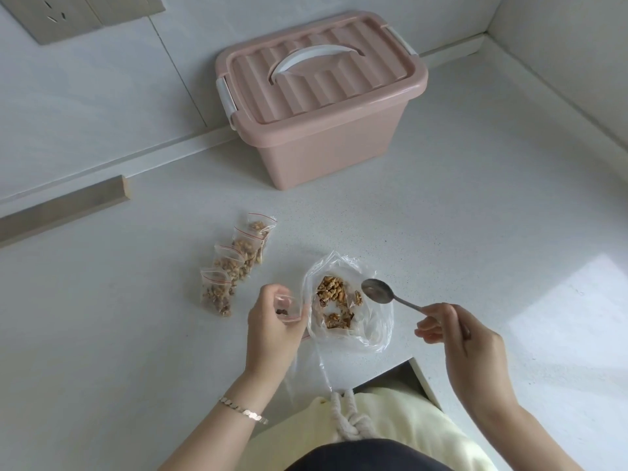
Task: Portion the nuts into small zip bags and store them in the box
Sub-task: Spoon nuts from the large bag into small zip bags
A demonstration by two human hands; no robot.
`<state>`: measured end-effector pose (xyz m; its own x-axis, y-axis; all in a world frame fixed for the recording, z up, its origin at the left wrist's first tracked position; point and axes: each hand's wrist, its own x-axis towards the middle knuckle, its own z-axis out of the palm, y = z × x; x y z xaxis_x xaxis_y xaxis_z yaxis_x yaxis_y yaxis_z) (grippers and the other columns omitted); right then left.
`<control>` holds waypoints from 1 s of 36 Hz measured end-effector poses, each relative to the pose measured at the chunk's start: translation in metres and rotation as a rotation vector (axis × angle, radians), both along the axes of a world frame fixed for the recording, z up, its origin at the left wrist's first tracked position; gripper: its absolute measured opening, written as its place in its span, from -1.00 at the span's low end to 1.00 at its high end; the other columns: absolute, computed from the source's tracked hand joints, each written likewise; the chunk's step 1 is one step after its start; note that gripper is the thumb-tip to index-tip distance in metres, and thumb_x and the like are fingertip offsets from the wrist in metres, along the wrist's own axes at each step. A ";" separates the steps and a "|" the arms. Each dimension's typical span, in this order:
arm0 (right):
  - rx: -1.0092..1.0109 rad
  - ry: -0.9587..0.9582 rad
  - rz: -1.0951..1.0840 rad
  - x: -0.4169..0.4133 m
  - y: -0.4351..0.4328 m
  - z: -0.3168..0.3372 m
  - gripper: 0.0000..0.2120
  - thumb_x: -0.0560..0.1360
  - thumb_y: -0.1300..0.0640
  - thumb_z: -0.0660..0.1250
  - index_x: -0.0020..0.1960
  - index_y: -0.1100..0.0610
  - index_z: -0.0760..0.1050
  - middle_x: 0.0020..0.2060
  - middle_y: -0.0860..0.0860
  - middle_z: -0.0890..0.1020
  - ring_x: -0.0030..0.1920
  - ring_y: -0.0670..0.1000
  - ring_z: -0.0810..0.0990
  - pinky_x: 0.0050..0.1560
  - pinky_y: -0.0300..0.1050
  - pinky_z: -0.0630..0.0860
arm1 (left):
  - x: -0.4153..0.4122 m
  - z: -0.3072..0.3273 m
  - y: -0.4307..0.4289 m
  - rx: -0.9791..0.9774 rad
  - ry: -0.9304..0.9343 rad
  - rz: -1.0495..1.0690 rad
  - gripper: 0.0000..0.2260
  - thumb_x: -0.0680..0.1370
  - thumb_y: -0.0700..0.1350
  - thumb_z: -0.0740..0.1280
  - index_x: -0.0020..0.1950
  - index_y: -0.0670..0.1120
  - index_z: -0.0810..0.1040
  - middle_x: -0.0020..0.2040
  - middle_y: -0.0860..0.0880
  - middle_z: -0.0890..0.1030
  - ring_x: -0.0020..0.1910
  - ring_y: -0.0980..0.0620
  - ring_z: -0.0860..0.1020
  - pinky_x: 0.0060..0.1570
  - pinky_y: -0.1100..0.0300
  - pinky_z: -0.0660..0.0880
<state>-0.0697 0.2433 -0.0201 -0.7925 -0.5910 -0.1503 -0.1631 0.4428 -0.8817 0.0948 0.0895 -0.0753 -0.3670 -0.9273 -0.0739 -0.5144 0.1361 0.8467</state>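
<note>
My left hand (272, 326) holds a small clear zip bag (287, 305) open at its mouth, with a few nut crumbs inside. My right hand (455, 329) grips the handle of a metal spoon (377, 291); its bowl is empty and hovers over the right edge of a large clear plastic bag (370, 329) lying open on the counter. Walnut pieces (334, 295) sit inside that bag. Several filled small zip bags (234, 266) with red seals lie in a row to the left. The pink storage box (319, 107) stands behind, its lid latched shut.
The white counter (475, 215) runs to a back wall and a right-hand wall. A wooden strip (64, 207) lies at the far left. A wall socket (54, 15) is at top left. A notch in the counter edge (401, 375) lies just below the big bag.
</note>
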 end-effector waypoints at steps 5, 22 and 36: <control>0.092 -0.029 -0.029 0.000 -0.003 -0.009 -0.72 0.58 0.11 0.11 -0.23 0.01 0.52 -0.37 0.02 0.64 -0.34 -0.11 0.60 -0.21 -0.16 0.54 | 0.007 -0.013 -0.006 -0.004 -0.216 -0.061 -0.63 0.38 -0.23 0.47 0.00 0.01 0.34 -0.12 0.04 0.46 -0.10 0.03 0.46 -0.09 0.25 0.35; 0.016 -0.203 -0.052 0.009 -0.012 -0.018 -0.70 0.59 0.11 0.08 -0.17 0.06 0.54 -0.37 0.03 0.65 -0.32 -0.03 0.65 -0.20 -0.07 0.61 | -0.009 -0.013 0.002 0.429 0.024 -0.004 -0.48 0.42 -0.26 0.43 0.23 0.05 0.25 -0.04 0.14 0.43 -0.31 0.29 0.51 -0.29 0.46 0.42; 0.032 0.036 0.177 0.018 -0.013 -0.026 -0.74 0.57 0.17 0.13 -0.20 -0.04 0.51 -0.36 -0.06 0.62 -0.28 -0.14 0.61 -0.23 -0.33 0.51 | -0.011 -0.023 0.003 0.450 0.045 -0.019 -0.64 0.43 -0.22 0.43 0.07 0.04 0.35 -0.05 0.06 0.47 -0.23 0.23 0.50 -0.18 0.32 0.47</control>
